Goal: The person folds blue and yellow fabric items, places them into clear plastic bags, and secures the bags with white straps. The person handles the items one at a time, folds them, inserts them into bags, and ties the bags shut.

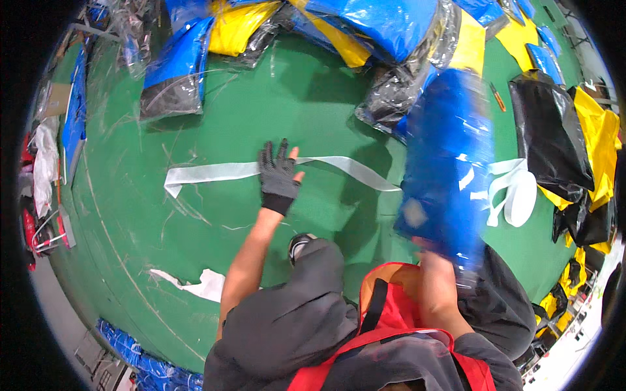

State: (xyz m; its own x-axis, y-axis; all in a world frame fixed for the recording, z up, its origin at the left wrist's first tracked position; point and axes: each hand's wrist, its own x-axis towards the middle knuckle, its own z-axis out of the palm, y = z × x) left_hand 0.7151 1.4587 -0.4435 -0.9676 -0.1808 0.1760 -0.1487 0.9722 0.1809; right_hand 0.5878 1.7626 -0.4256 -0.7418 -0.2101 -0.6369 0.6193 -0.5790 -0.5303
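Observation:
My left hand (279,176), in a dark grey glove with bare thumb and fingertip, lies spread on a white strap (215,172), pressing it to the green floor. The strap runs from a folded end on the left toward the right and passes behind a blue plastic-wrapped package (450,156). That package is held up in my right hand (435,260), gripped at its lower end; it is blurred by motion. The package hides most of my right fingers. A loose roll of the white strap (521,197) lies just right of the package.
Blue and yellow bundles (385,29) in see-through wrapping cover the far floor. An orange-handled cutter (498,98) lies near a black package (548,130) on the right. A white scrap (207,285) rests left of my knee. More blue packages (147,355) sit at lower left.

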